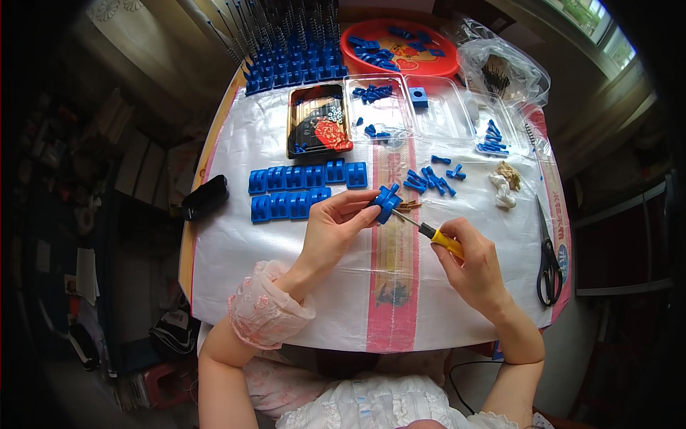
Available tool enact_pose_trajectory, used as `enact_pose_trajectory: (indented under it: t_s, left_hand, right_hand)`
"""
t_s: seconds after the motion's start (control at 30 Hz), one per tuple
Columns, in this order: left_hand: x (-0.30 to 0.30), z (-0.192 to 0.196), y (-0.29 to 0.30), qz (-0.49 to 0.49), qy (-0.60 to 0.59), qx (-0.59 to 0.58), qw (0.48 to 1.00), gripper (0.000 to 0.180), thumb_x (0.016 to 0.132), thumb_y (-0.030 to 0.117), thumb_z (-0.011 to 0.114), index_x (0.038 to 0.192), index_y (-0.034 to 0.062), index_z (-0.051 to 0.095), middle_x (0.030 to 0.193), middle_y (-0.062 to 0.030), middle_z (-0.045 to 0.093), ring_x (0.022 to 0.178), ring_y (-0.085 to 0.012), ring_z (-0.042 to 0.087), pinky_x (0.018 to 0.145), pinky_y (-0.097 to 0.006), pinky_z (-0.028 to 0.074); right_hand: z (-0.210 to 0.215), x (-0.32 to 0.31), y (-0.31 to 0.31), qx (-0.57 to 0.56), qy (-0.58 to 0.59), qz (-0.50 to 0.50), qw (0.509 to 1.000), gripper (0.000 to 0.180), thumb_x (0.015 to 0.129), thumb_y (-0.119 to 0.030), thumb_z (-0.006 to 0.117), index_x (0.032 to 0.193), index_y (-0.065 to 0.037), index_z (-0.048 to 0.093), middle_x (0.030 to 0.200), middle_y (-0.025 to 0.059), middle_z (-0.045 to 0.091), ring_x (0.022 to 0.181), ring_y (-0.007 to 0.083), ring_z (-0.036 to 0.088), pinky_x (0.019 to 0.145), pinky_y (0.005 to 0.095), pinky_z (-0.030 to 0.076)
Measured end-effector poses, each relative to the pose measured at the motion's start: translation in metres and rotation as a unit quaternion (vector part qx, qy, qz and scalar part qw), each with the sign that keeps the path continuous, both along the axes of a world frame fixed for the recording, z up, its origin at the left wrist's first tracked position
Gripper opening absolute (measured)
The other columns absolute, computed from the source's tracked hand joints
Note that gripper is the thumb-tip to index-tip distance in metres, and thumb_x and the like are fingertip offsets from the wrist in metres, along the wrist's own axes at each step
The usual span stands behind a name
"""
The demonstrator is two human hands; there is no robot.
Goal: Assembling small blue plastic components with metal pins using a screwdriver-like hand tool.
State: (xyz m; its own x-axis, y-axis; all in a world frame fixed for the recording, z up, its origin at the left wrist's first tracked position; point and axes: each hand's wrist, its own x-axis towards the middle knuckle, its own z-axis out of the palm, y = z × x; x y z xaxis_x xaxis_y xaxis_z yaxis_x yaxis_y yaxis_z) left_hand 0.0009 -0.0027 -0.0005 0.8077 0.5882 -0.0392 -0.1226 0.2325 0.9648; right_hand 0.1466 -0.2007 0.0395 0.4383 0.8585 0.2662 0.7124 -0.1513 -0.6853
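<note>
Between the fingertips of my left hand (334, 229) is a blue plastic part (386, 204), held above the middle of the table. My right hand (471, 264) grips a screwdriver (446, 243) with a yellow and black handle; its metal shaft points up and left, with the tip at or very near the blue part. Whether the tip is inside it, I cannot tell. Some small brown pieces (409, 205) lie just behind the shaft. Left of my left hand, two rows of blue plastic blocks (289, 205) stand on the sheet. Several small blue pegs (431, 180) lie loose beyond the screwdriver.
A black tray (294, 107) and clear plastic trays (379, 118) line the back. Behind them are blue parts with upright springs (293, 61) and a red basin (350, 36). Black scissors (549, 268) lie at the right edge, a black case (205, 198) at the left.
</note>
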Motion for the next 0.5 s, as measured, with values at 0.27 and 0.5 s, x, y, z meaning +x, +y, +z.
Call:
enact_pose_trajectory:
  t_s: [0.27,0.5]
  left_hand:
    - [0.0,-0.0002,0.0006,0.017,0.004,0.002,1.0,0.03,0.092,0.008,0.071,0.121,0.0023,0.067,0.107,-0.0104,0.074,0.095,-0.0139,0.07,0.083,-0.027,0.056]
    - [-0.0005,0.0,0.0007,-0.001,0.003,-0.003,1.0,0.031,0.092,0.007,0.071,0.122,0.0022,0.067,0.109,-0.011,0.073,0.097,-0.0146,0.07,0.086,-0.028,0.057]
  right_hand:
    - [0.0018,0.0019,0.0004,-0.034,-0.002,0.033,0.999,0.016,0.091,-0.007,0.066,0.103,0.002,0.059,0.091,0.0161,0.055,0.075,0.0333,0.061,0.063,0.0405,0.049]
    - [0.0031,0.0025,0.002,-0.013,-0.083,0.026,0.996,0.015,0.085,-0.005,0.07,0.093,-0.001,0.058,0.084,0.0129,0.058,0.073,0.0308,0.061,0.063,0.0396,0.048]
